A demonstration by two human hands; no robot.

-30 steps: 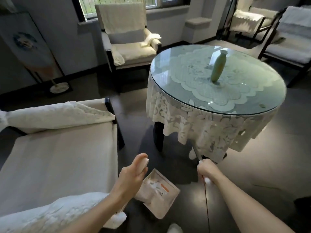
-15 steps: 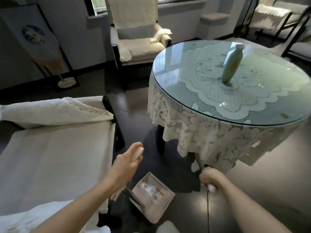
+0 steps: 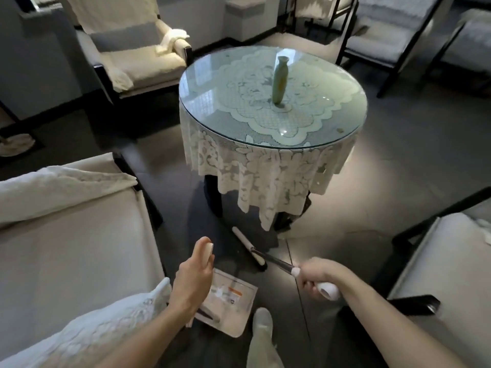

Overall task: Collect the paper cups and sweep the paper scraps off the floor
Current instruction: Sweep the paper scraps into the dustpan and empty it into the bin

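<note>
Gripping broom in right hand; brush head lies just beyond dustpan, whose handle left hand grips.

Dark floor; round table (lace-draped, glass-topped); cream armchair.

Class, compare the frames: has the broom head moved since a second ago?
Yes. The broom head was hidden behind the lace cloth earlier; now it lies on the floor clear of it, drawn toward the dustpan.
</note>
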